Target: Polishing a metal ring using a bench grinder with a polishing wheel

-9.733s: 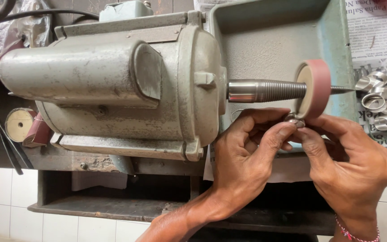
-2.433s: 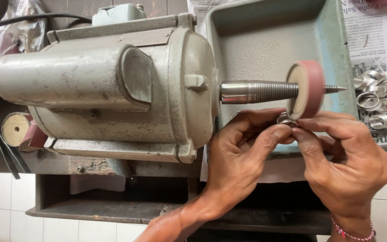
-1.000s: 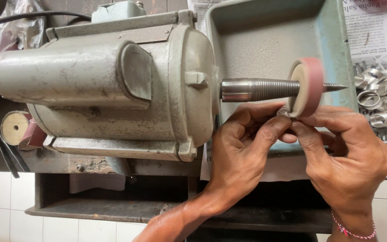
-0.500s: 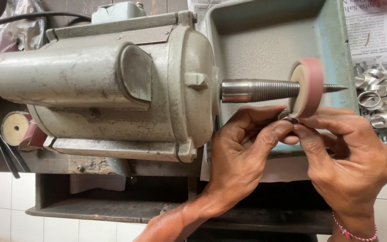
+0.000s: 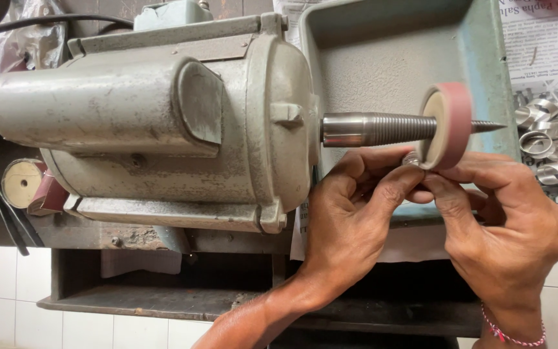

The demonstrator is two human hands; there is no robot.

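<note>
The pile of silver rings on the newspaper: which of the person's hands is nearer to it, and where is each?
Right. The right hand lies just below-left of the pile of silver rings; the left hand is farther left, beyond the pink wheel.

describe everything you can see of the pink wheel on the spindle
The pink round polishing wheel is a thick disc with a pale tan face and a pink rim. It sits on the tapered threaded metal spindle, whose tip pokes out past it. Both hands press a small silvery metal ring against its lower edge.
</note>
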